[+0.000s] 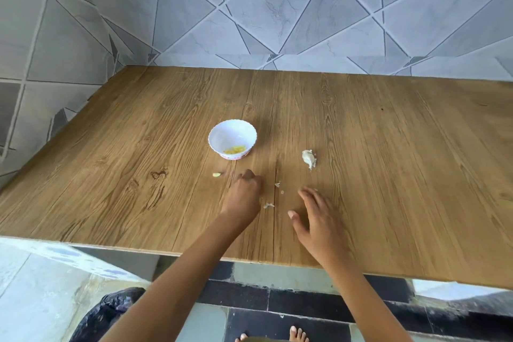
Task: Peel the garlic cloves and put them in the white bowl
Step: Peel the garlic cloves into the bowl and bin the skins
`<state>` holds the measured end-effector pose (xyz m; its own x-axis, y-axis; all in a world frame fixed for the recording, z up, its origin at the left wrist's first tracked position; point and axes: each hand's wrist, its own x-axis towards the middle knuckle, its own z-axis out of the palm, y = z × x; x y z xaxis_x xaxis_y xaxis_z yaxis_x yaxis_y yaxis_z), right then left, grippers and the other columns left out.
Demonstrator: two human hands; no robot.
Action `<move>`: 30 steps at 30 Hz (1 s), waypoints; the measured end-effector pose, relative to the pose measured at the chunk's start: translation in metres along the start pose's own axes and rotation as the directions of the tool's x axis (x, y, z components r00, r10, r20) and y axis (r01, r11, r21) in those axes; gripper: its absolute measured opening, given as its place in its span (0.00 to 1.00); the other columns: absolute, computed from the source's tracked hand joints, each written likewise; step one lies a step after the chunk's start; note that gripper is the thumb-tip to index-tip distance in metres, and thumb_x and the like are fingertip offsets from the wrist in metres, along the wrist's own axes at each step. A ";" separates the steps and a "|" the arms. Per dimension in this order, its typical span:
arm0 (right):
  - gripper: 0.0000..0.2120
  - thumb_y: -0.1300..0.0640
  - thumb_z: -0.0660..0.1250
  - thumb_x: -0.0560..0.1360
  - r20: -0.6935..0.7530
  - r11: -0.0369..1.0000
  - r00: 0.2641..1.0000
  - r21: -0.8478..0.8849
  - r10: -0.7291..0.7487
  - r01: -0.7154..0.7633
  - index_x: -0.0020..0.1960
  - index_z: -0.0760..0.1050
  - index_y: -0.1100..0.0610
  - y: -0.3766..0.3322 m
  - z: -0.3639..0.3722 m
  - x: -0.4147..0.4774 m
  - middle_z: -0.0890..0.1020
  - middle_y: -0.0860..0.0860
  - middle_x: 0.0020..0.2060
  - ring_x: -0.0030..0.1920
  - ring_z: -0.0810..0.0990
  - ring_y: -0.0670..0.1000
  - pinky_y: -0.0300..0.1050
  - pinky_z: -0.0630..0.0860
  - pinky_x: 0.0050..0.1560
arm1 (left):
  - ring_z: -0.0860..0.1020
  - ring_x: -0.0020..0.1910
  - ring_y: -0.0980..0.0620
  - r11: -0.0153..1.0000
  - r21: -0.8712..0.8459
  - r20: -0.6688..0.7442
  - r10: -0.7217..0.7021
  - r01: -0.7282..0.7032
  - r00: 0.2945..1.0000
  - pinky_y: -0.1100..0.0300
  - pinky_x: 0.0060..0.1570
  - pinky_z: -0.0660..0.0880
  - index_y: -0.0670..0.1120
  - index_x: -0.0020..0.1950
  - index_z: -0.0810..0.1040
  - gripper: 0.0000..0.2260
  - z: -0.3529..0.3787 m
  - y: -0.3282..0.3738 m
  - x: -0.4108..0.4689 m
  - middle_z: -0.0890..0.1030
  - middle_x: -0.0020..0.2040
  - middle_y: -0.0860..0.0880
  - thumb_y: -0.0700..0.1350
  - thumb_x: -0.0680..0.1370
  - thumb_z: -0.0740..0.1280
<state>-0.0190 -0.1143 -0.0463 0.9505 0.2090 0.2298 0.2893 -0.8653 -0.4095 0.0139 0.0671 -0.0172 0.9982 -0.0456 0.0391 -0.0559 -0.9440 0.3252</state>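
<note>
A white scalloped bowl (232, 138) stands mid-table with yellowish peeled garlic pieces at its bottom. A part of a garlic bulb in its papery skin (309, 158) lies to the bowl's right. One small clove (216, 174) lies below the bowl's left side. My left hand (245, 194) is on the table just right of that clove, fingers curled under; whether it holds anything is hidden. My right hand (315, 219) hovers flat with fingers spread, below the garlic bulb, holding nothing. Bits of peel (268, 205) lie between the hands.
The wooden table (388, 175) meets a grey tiled wall at the back and left. Its front edge runs just under my forearms. A dark bag (111, 311) sits on the floor at lower left, and bare toes (298, 334) show below.
</note>
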 end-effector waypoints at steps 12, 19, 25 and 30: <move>0.23 0.51 0.65 0.77 0.017 0.989 0.999 0.142 0.034 -0.036 0.69 0.69 0.60 0.011 -0.003 0.000 0.72 0.55 0.67 0.69 0.69 0.56 0.52 0.65 0.68 | 0.73 0.64 0.48 0.952 -0.088 0.177 0.305 -0.294 0.936 0.55 0.61 0.71 0.44 0.64 0.77 0.20 -0.015 0.027 0.013 0.75 0.65 0.47 0.34 0.74 0.59; 0.22 0.55 0.68 0.76 -0.038 0.976 0.999 0.219 0.022 -0.013 0.67 0.71 0.61 0.011 -0.004 0.003 0.76 0.57 0.63 0.65 0.72 0.57 0.50 0.67 0.64 | 0.77 0.61 0.51 0.875 -0.132 0.165 0.483 -0.465 0.860 0.59 0.63 0.70 0.43 0.58 0.81 0.14 -0.018 0.004 -0.017 0.79 0.62 0.46 0.35 0.75 0.65; 0.17 0.55 0.66 0.76 -0.033 0.860 0.994 0.506 0.103 -0.072 0.65 0.73 0.57 -0.002 -0.014 0.009 0.76 0.45 0.59 0.60 0.73 0.43 0.37 0.67 0.60 | 0.82 0.44 0.45 0.883 -0.027 0.065 0.469 -0.468 0.881 0.54 0.41 0.79 0.42 0.49 0.83 0.08 -0.008 -0.003 -0.025 0.82 0.48 0.45 0.34 0.73 0.69; 0.11 0.56 0.62 0.79 0.288 0.264 0.908 0.891 0.303 -0.370 0.61 0.75 0.53 -0.016 -0.025 0.020 0.80 0.47 0.57 0.58 0.77 0.42 0.40 0.72 0.62 | 0.80 0.39 0.49 0.951 -0.056 0.070 0.309 -0.305 0.949 0.55 0.41 0.77 0.40 0.46 0.82 0.07 -0.016 0.013 -0.012 0.82 0.43 0.45 0.34 0.73 0.66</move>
<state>-0.0072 -0.1076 -0.0134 0.9837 0.0589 -0.1697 -0.1750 0.1002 -0.9795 0.0004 0.0607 0.0014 0.9311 -0.3576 0.0716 -0.3591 -0.8651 0.3502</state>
